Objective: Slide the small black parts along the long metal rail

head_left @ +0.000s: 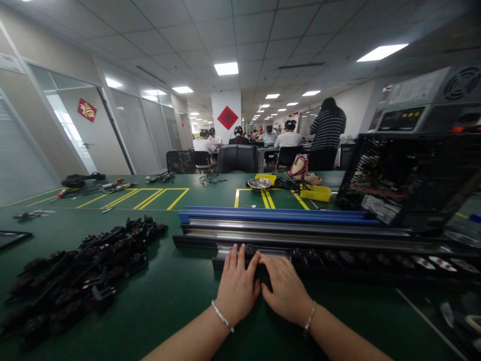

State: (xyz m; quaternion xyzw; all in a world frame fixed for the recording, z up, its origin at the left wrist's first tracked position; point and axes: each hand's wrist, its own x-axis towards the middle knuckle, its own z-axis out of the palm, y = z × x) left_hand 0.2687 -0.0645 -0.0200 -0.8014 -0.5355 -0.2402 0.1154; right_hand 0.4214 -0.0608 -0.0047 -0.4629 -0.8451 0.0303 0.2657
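Observation:
A long metal rail (pixel 220 250) lies across the green table, with a row of black round-faced parts (pixel 311 256) set in its right portion. My left hand (pixel 239 283) rests at the rail's left part, fingers spread over it and touching a small black part (pixel 249 250). Beside it, my right hand (pixel 283 286) has its fingertips on the same rail, close to that black part, with the fingers bent and near together. Whether the right fingers pinch anything is hidden. Behind the hands lie more long rails, the farthest one blue (pixel 278 214).
A heap of black parts (pixel 90 265) covers the left of the table. An open computer case (pixel 406 175) stands at the right. Farther back are a metal bowl (pixel 259 184), a yellow tray (pixel 315 193), cables (pixel 212 178) and tools (pixel 118 185). Several people sit or stand beyond the table.

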